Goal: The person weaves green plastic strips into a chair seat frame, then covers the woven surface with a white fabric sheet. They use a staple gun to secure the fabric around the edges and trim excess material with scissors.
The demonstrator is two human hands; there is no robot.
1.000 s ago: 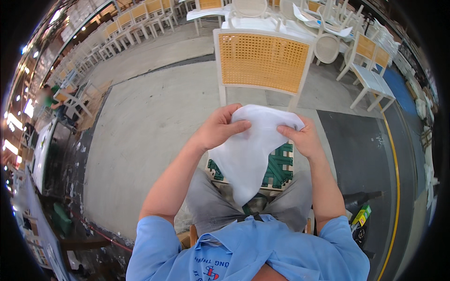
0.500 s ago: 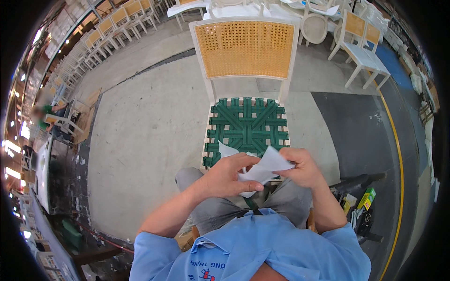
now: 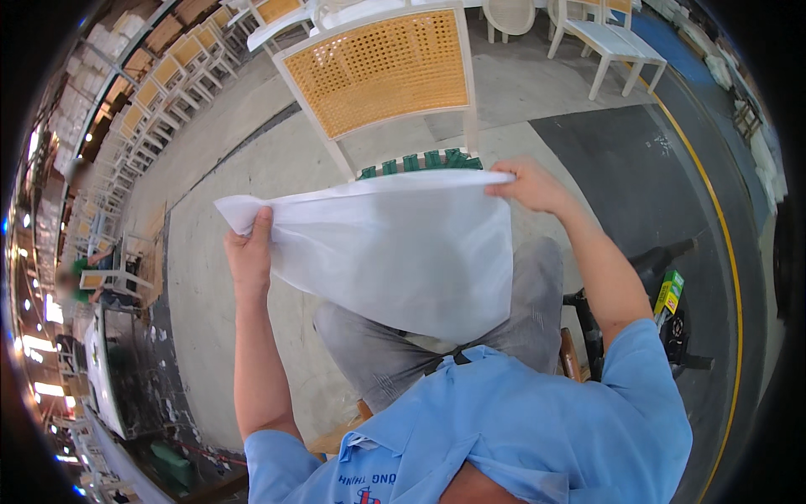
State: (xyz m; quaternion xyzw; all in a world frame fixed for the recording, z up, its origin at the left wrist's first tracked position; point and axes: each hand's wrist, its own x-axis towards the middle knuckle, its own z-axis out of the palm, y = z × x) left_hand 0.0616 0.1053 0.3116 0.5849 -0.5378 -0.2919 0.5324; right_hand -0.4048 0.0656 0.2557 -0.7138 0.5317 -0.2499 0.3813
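A thin white sheet of fabric (image 3: 395, 252) hangs stretched between my two hands, above my lap. My left hand (image 3: 250, 248) pinches its left corner, with the thumb on top and a small flap sticking out past the fingers. At the upper right corner, my right hand (image 3: 533, 185) grips the edge between thumb and fingers. Just beyond the sheet stands a white chair with a woven cane backrest (image 3: 378, 71). Green webbing straps (image 3: 428, 160) on its seat show only along the back; the sheet hides the others.
Rows of similar chairs (image 3: 159, 92) line the far left, and white chairs (image 3: 604, 42) stand at the far right. A green and yellow box (image 3: 669, 292) lies beside dark tools near my right side. Another person (image 3: 84, 273) is at the left by a chair.
The white fabric, crumpled between my close hands before, is now spread wide. My hands have moved apart, left and right, and the sheet now covers most of the strapped seat from view.
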